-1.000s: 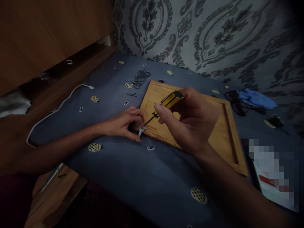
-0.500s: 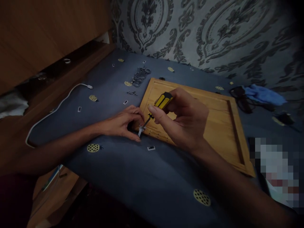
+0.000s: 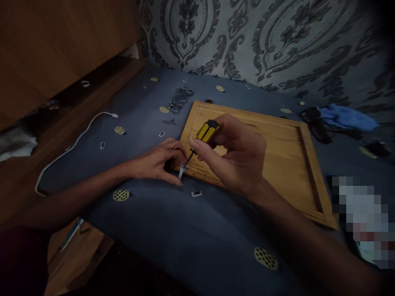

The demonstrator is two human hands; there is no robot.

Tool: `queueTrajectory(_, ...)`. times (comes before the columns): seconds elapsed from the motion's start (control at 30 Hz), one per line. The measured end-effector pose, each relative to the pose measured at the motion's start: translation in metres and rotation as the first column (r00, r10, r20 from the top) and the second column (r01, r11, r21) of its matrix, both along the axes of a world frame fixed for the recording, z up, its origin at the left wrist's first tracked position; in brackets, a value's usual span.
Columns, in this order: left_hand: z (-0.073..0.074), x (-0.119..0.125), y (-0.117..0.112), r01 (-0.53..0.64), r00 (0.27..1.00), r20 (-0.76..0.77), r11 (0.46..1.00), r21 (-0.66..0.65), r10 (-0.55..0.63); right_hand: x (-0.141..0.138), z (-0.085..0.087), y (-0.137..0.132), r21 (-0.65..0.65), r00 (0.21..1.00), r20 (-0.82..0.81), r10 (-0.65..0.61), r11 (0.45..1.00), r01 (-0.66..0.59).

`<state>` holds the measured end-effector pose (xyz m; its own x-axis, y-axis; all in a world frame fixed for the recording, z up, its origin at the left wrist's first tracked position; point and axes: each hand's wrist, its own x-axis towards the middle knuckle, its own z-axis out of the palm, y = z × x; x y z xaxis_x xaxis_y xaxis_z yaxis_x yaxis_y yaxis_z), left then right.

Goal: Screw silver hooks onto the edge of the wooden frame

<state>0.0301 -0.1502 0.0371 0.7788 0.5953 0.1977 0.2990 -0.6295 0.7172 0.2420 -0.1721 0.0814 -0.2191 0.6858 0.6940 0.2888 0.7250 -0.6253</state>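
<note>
A wooden panel [image 3: 277, 156] with a raised frame lies on a blue bedsheet. My right hand [image 3: 237, 158] grips a yellow-and-black screwdriver [image 3: 205, 135], its tip down at the panel's near left corner. There my left hand [image 3: 159, 161] pinches a small metal bracket [image 3: 182, 169] against the panel's edge. A row of small holes runs along that near edge of the panel.
A pile of metal hardware [image 3: 180, 98] and loose screws [image 3: 170, 121] lie beyond the panel's left corner. A white cable [image 3: 74, 142] runs along the left. Dark glasses [image 3: 313, 121] and a blue cloth [image 3: 347, 117] sit at the right. A wooden headboard [image 3: 55, 49] stands at the left.
My right hand and the screwdriver have shifted a little left, with the handle standing more upright over the bracket. My left hand has stayed on the bracket.
</note>
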Motion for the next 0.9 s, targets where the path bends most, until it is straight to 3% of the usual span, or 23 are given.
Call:
queueTrajectory(0.23,-0.002,-0.001,-0.001,-0.020,1.000,-0.012,0.999,-0.031,0.019,0.006,0.008,-0.001,0.005,0.990,0.114,0.086,0.996,-0.087)
queueTrajectory(0.57,0.001,0.001,0.000,-0.010,1.000,-0.015,1.000,-0.019,0.009,0.008,0.014,-0.001,-0.194,0.971,0.060,0.233,0.957,-0.217)
queueTrajectory(0.9,-0.001,0.000,0.001,-0.029,1.000,-0.010,0.999,-0.018,0.029,0.010,0.015,0.001,-0.187,0.956,0.130,0.263,0.953,-0.237)
